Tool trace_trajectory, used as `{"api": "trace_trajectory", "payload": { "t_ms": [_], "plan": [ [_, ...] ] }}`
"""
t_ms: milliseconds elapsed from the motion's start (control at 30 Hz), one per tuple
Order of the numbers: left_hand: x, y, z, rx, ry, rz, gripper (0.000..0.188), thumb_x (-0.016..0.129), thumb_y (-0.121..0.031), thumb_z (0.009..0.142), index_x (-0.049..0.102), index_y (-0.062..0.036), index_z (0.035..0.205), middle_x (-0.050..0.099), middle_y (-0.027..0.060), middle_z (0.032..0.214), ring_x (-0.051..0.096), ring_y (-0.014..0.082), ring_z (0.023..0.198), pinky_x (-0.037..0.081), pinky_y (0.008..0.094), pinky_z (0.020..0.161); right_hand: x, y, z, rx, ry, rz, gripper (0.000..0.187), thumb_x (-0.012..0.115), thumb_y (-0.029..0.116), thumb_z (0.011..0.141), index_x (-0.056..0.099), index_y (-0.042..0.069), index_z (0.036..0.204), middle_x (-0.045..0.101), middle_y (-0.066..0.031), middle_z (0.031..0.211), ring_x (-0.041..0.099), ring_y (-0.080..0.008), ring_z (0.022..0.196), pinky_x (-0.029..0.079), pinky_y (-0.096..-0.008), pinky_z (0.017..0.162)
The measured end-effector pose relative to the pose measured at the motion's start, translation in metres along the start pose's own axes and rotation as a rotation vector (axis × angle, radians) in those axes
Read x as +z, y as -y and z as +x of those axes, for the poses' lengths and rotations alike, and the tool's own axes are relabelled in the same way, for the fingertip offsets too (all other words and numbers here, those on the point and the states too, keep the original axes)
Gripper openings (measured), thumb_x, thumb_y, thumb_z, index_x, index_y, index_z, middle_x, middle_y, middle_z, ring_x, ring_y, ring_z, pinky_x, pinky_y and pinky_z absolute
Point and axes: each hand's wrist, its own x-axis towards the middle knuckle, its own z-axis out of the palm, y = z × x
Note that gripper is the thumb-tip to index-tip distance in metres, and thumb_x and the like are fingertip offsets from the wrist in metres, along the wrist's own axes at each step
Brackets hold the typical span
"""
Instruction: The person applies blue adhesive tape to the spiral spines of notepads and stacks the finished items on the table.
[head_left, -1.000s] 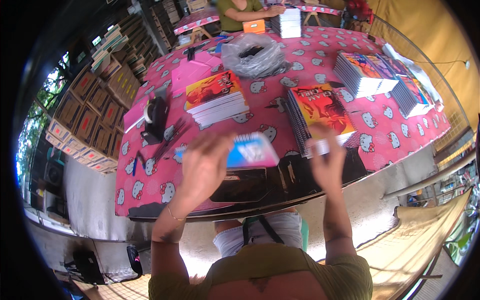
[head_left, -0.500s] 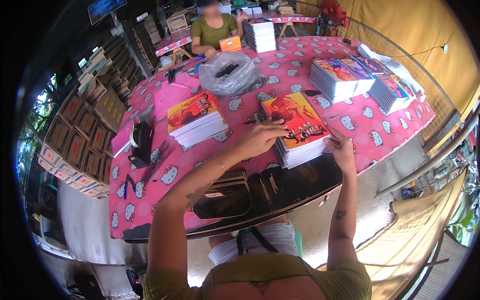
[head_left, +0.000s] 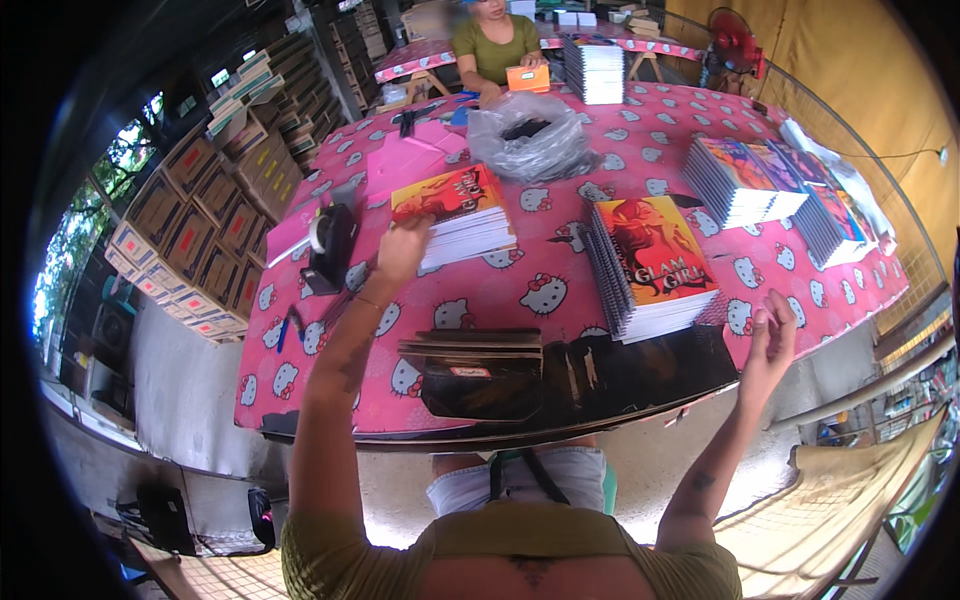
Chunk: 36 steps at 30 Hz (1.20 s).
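Note:
My left hand (head_left: pixel 402 248) is at the left near corner of a stack of notebooks (head_left: pixel 465 222) with red and yellow covers. Its bent fingers grip the edge of the top notebook (head_left: pixel 452 194); how many copies they hold is hidden. To the right stands a second stack of spiral notebooks (head_left: pixel 655 262) with the same cover art, coils facing left. Just right of that stack my right hand (head_left: pixel 770 340) is raised, open and holding nothing, its fingers loosely bent and apart.
A black tape dispenser (head_left: pixel 330 245), pens (head_left: pixel 291 328) and pink sheets (head_left: pixel 405 160) lie left. Beyond are a clear plastic bag (head_left: pixel 535 155) and a co-worker (head_left: pixel 497 50) with an orange pad (head_left: pixel 528 79). More notebook stacks (head_left: pixel 745 185) stand right; a dark folder (head_left: pixel 480 375) lies near the front edge.
My left hand has left the right stack and reached over to the left one. My right hand has let go of the right stack and moved rightward. The view has shifted.

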Motion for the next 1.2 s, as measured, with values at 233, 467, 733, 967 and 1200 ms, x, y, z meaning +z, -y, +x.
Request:
{"api": "trace_trajectory", "payload": {
  "t_ms": [233,467,733,967,1200],
  "plan": [
    [-0.116,-0.073,0.010,0.104,-0.259,-0.066,0.024,0.065,-0.010,0.092,0.069,-0.0059,0.116,0.068,0.0135,0.089,0.066,0.0315,0.083,0.047,0.0428,0.076,0.124,0.077,-0.058,-0.328,0.559,0.093,0.068,0.075,0.011,0.086,0.045,0.000,0.146,0.053,-0.0183,0.143,0.054,-0.0298,0.130,0.040,-0.0380,0.110],
    [-0.213,-0.145,-0.021,0.238,0.003,-0.468,0.022,0.065,-0.009,0.092,0.068,-0.0034,0.113,0.061,0.0112,0.083,0.060,0.0293,0.077,0.041,0.0404,0.076,0.156,0.036,-0.114,0.204,0.756,0.538,0.037,0.073,0.000,0.090,0.059,-0.001,0.124,0.071,-0.0065,0.113,0.064,-0.0123,0.102,0.050,-0.0283,0.091],
    [-0.216,-0.143,-0.048,0.274,0.045,-0.348,0.022,0.068,-0.010,0.089,0.069,-0.0048,0.110,0.061,0.0085,0.081,0.060,0.0266,0.078,0.041,0.0416,0.077,0.169,0.041,-0.137,0.124,0.782,0.462,0.036,0.077,0.008,0.089,0.062,0.000,0.121,0.068,-0.0072,0.114,0.063,-0.0136,0.103,0.048,-0.0288,0.092],
    [-0.151,-0.146,-0.139,-0.159,-0.186,-0.160,0.056,0.069,-0.015,0.091,0.052,-0.0001,0.142,0.052,0.0223,0.146,0.050,0.0312,0.136,0.031,0.0464,0.115,0.185,0.045,-0.168,0.245,0.762,0.558,0.062,0.072,0.012,0.093,0.041,0.002,0.146,0.061,-0.0134,0.122,0.059,-0.0192,0.115,0.046,-0.0325,0.099],
    [-0.082,-0.093,-0.149,-0.728,-0.072,-0.858,0.050,0.050,-0.031,0.105,0.052,0.0021,0.142,0.048,0.0238,0.148,0.046,0.0384,0.136,0.036,0.0430,0.112,0.183,0.018,-0.154,0.199,0.770,0.425,0.039,0.074,0.013,0.092,0.055,-0.001,0.124,0.064,-0.0112,0.113,0.062,-0.0182,0.105,0.048,-0.0315,0.094]
  ]
}}
